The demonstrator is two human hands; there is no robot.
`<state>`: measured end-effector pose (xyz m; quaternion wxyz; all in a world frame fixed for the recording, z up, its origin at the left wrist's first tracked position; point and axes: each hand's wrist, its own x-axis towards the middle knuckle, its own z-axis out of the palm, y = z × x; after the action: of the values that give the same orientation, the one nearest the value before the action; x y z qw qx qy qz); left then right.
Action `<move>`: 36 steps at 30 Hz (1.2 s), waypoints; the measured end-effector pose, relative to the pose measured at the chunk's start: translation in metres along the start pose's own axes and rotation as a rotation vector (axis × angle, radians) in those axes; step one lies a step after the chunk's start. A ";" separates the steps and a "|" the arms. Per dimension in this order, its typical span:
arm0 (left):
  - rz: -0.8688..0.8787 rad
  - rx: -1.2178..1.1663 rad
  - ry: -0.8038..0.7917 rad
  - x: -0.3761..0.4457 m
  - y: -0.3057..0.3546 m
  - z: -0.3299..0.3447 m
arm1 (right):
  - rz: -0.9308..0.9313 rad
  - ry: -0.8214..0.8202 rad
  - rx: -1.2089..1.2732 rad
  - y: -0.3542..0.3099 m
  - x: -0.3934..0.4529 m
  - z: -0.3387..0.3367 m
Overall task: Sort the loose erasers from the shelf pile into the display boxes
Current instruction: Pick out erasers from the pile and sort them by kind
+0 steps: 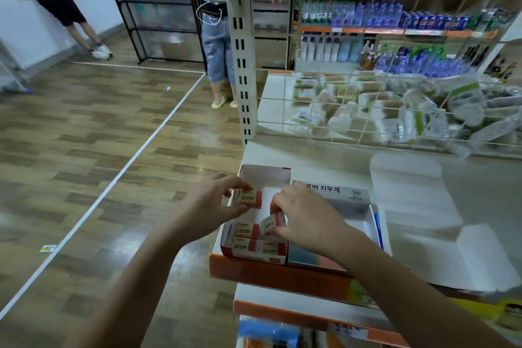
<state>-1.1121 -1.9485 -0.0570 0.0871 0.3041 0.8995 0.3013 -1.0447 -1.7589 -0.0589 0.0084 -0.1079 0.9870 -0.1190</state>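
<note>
While the left hand [210, 207] pinches one eraser [250, 199] above the red-trimmed box [264, 172], the right hand [303, 220] grips another eraser [272, 223] low inside it, beside the row [255, 246] already packed. Crowded fingers could knock that row askew. Both boxes sit at the white shelf's [310, 158] orange edge, over a wood-pattern shop floor [84, 135].
</note>
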 end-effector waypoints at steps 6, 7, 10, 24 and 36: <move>0.011 0.004 0.010 0.001 -0.001 -0.001 | 0.002 -0.049 -0.116 -0.001 0.002 0.000; 0.015 0.004 0.010 0.002 0.000 0.000 | 0.003 -0.059 -0.124 -0.002 0.002 0.000; 0.023 -0.003 0.007 0.003 0.001 0.002 | -0.002 -0.090 -0.147 -0.004 0.004 0.001; 0.037 0.102 0.016 0.008 0.007 0.007 | -0.021 -0.084 -0.014 0.003 0.006 -0.005; 0.159 0.385 -0.121 0.029 0.022 0.018 | 0.258 -0.066 0.101 0.026 0.003 -0.016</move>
<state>-1.1184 -1.9079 -0.0575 0.0569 0.4028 0.9068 0.1109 -1.0538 -1.7308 -0.0497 0.0616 0.0167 0.9846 -0.1630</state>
